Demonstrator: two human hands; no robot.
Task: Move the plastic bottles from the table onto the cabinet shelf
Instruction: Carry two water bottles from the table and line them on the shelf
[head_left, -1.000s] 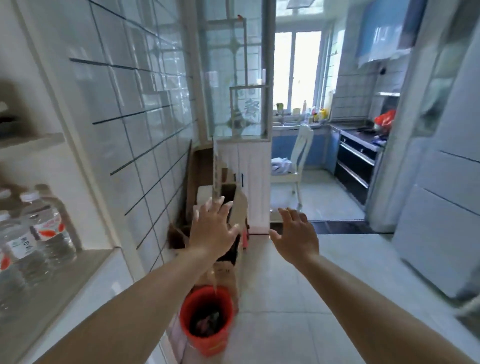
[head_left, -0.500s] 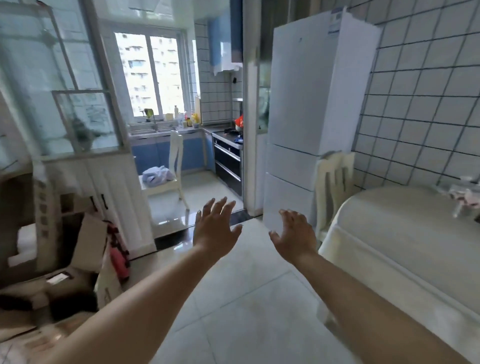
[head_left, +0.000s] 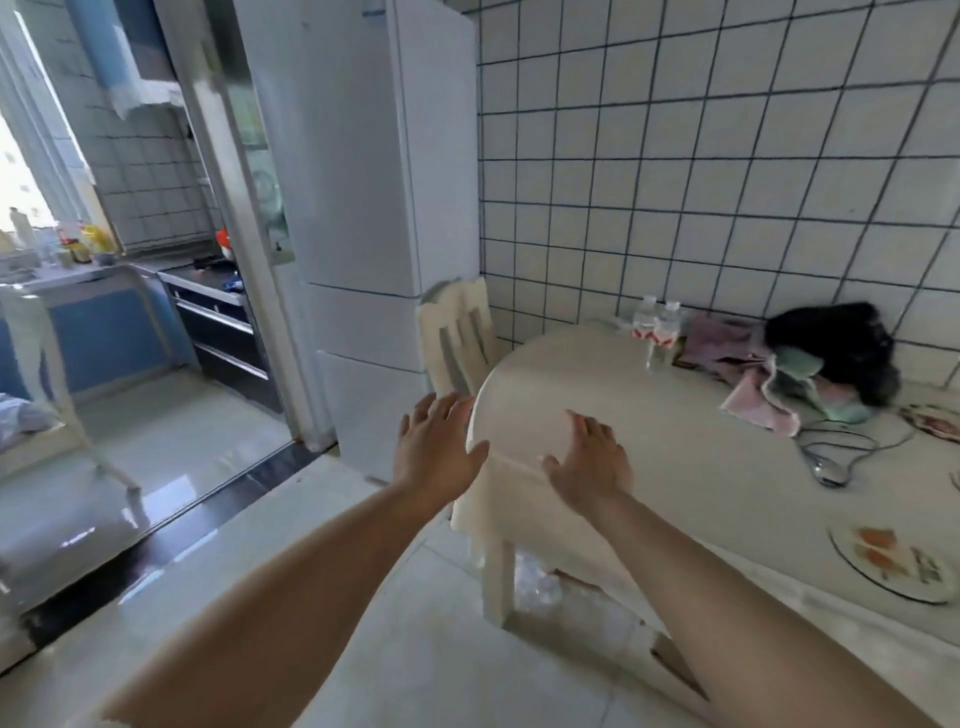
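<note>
Both arms are reaching forward from the bottom of the frame. The left hand (head_left: 434, 447) is hanging at centre, fingers straight and spread, holding nothing, in front of the near rounded end of the table (head_left: 675, 447). The right hand (head_left: 589, 462) is sitting just right of it, over the tabletop's rounded end, fingers likewise loose and spread, gripping nothing; whether it is touching the surface cannot be told.

Two plastic bottles (head_left: 657, 332) are standing upright at the far edge of the table, right of centre in the upper half, close against the tiled wall (head_left: 727, 156), red labels showing, touching or nearly so. Both are well apart from the hands.

Just right of the bottles, a heap of pink and green cloths (head_left: 769, 374) is lying under a black bundle (head_left: 836, 348). A cable (head_left: 841, 447) is looping across the right side. A patterned plate (head_left: 893, 564) is sitting at lower right. A white fridge (head_left: 363, 182) is standing at upper centre, with a chair back (head_left: 457, 338) between it and the table.
</note>
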